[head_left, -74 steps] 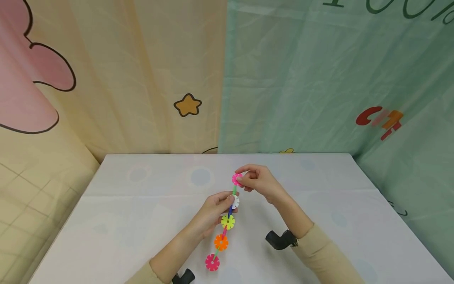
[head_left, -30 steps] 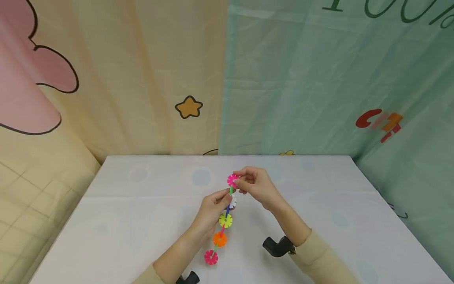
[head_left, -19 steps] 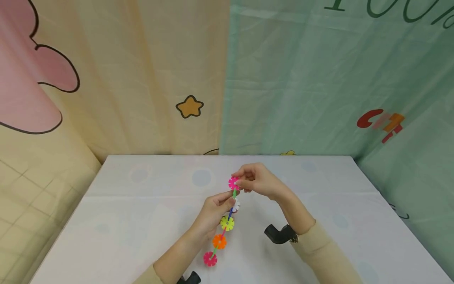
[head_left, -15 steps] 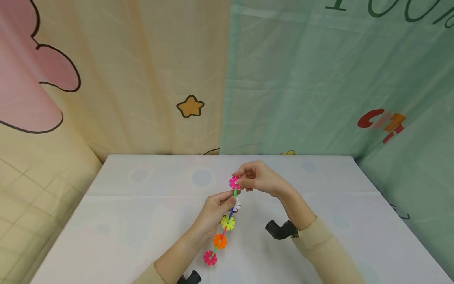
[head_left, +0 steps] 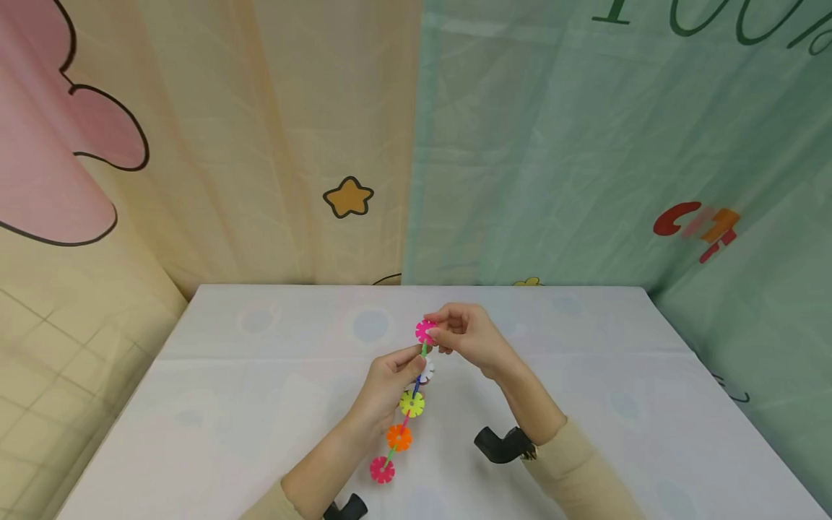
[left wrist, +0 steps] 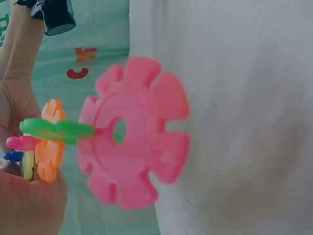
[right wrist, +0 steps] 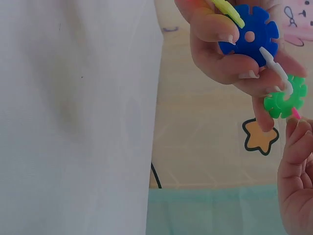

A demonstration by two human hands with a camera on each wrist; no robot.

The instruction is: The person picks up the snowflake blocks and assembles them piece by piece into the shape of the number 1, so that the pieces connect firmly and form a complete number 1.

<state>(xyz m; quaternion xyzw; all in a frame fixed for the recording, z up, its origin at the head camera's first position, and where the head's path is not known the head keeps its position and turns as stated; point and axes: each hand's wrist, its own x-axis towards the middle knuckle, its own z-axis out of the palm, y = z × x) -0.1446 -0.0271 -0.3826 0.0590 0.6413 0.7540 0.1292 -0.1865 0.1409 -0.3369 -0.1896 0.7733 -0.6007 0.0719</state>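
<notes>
A chain of interlocking snowflake discs slants between the hands, its slotted plastic pieces alternating face-on and edge-on. My right hand pinches the pink disc at the far end between thumb and fingers. Below it, my left hand grips the chain around the white disc, beside the green disc and the blue disc. Toward the near end follow a yellow disc, an orange disc and a rose-pink disc. In the left wrist view that last disc looms large, joined to another green disc.
A white cloth-covered table lies beneath the hands. Behind it hang a beige curtain with a star and a green curtain with lettering. Black wrist-camera mounts stick out from both forearms.
Both hands and the chain have shifted slightly left after small back-and-forth movements. Each hand keeps its grip, and the order of the discs looks the same.
</notes>
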